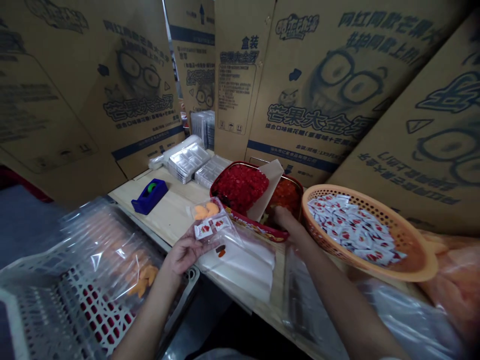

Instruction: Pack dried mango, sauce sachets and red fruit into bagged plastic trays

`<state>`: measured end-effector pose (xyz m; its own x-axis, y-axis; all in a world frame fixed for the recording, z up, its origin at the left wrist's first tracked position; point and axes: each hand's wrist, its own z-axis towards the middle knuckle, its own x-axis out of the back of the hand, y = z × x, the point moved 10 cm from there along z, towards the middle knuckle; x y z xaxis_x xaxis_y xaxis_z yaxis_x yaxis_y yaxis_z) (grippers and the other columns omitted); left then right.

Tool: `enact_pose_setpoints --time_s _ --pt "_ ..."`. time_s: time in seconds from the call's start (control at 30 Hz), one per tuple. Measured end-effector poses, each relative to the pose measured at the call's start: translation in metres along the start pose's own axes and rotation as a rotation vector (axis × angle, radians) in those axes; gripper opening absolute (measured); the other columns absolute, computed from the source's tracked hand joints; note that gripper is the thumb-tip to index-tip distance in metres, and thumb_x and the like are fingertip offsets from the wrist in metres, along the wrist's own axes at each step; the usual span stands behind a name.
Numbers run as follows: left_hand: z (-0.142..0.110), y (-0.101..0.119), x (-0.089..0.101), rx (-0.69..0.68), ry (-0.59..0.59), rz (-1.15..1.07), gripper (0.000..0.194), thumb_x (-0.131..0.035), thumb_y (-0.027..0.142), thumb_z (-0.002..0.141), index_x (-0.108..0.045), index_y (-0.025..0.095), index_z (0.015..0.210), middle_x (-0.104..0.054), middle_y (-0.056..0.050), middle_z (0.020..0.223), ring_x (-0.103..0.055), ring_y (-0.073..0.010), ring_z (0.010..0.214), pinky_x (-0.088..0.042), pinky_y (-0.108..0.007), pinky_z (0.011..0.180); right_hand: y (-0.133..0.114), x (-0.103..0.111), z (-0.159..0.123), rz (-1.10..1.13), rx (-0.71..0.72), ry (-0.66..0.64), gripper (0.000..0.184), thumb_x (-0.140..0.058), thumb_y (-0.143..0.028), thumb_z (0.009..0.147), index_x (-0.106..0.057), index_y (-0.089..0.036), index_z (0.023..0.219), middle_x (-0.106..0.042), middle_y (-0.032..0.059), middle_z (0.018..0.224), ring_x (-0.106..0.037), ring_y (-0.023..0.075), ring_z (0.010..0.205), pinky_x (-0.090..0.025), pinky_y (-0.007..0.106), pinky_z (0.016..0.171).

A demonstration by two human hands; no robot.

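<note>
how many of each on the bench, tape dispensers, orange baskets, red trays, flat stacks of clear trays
blue tape dispenser: 1
orange basket: 1
red tray: 1
flat stacks of clear trays: 2
total: 5

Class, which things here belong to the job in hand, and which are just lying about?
Job in hand: left hand holding a clear plastic bag of orange pieces and red-and-white sachets; right hand in a red tray; round orange plastic basket.
Lying about: blue tape dispenser; stacked clear plastic trays; flat cardboard cartons.

Clear plastic bag [225, 235], orange pieces [205, 210], red-printed sachets [210, 226]
</note>
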<state>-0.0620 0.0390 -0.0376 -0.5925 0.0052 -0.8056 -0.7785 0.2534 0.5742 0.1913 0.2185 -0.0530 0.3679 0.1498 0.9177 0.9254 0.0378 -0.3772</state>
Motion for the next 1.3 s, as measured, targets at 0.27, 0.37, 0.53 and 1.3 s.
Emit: enact_pose_setpoints --time_s 0.27,0.37,0.53,1.3 --pt "0.013 0.001 -0.014 0.011 -0.062 0.049 0.076 -0.047 -0.008 0.062 -0.040 0.026 0.129 -0.062 -0.003 0.116 -0.051 -0.0265 0.114 -0.021 -0.056 0.106 -0.018 0.046 -0.030 0.130 0.016 0.099 0.019 -0.053 -0.016 0.071 -0.063 -0.016 0.087 -0.065 0.0017 0.074 -0.057 0.0105 0.062 -0.039 0.018 0.054" --pt "0.018 0.000 -0.018 0.009 -0.085 0.055 0.078 -0.046 -0.008 0.061 -0.037 0.027 0.131 -0.061 -0.003 0.118 -0.050 -0.0276 0.115 -0.024 -0.056 0.105 -0.060 0.052 -0.061 0.339 0.187 0.014 0.015 -0.055 -0.020 0.071 -0.063 -0.016 0.084 -0.063 -0.0005 0.073 -0.055 0.0092 0.061 -0.039 0.017 0.054" --pt "0.022 -0.003 -0.020 0.014 -0.064 0.070 0.079 -0.043 -0.009 0.061 -0.035 0.028 0.131 -0.062 -0.002 0.115 -0.053 -0.0252 0.111 -0.026 -0.055 0.104 -0.124 0.028 -0.107 0.392 0.376 -0.243 0.009 -0.059 -0.017 0.066 -0.064 -0.015 0.073 -0.056 -0.0036 0.061 -0.045 0.0077 0.054 -0.032 0.017 0.049" --pt "0.019 0.001 -0.013 -0.002 -0.073 0.058 0.074 -0.044 -0.009 0.062 -0.041 0.025 0.127 -0.061 -0.004 0.118 -0.050 -0.0271 0.115 -0.027 -0.055 0.104 -0.008 0.027 -0.034 -0.252 -0.078 -0.113 0.032 -0.041 -0.006 0.077 -0.067 -0.009 0.096 -0.066 0.0173 0.100 -0.062 0.0219 0.093 -0.044 0.027 0.074"
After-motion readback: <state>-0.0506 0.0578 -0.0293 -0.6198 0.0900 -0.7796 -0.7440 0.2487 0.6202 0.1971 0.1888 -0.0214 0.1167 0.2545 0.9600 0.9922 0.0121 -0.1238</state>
